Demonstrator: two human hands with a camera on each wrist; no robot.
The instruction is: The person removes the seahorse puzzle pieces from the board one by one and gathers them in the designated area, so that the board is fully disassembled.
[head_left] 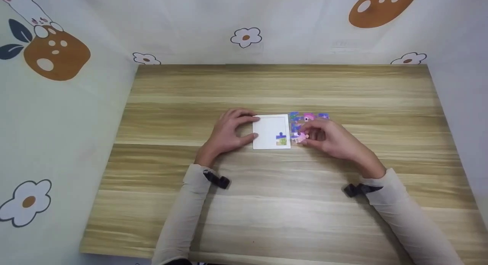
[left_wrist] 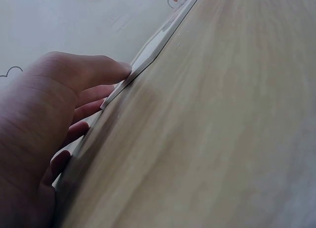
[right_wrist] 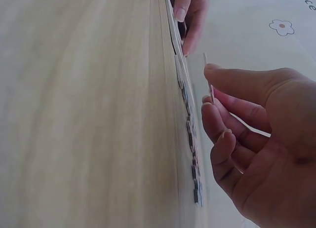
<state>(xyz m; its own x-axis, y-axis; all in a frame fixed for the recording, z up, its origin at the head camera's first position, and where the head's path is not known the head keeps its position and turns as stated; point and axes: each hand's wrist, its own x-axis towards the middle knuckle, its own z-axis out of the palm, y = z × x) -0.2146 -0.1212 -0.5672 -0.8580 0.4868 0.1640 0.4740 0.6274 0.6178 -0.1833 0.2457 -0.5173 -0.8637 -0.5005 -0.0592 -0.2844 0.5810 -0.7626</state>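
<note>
In the head view, a square white puzzle tray (head_left: 267, 133) lies flat on the table. A blue-and-green jigsaw piece (head_left: 281, 140) sits in its lower right corner. My left hand (head_left: 230, 131) rests on the tray's left border, thumb and forefinger spread apart and fairly straight; the left wrist view has the thumb (left_wrist: 106, 70) against the tray's edge. My right hand (head_left: 333, 139) pinches a pink-and-white jigsaw piece (head_left: 300, 137) between thumb and fingers, right of the tray. Seen edge-on in the right wrist view, this thin piece (right_wrist: 206, 60) is raised above the table.
Loose jigsaw pieces, among them a pink one (head_left: 309, 117) and a blue one (head_left: 323, 115), lie along the tray's right side, partly under my right hand. The wood-grain table (head_left: 282, 204) meets a patterned wall covering (head_left: 198, 32) at the back and sides.
</note>
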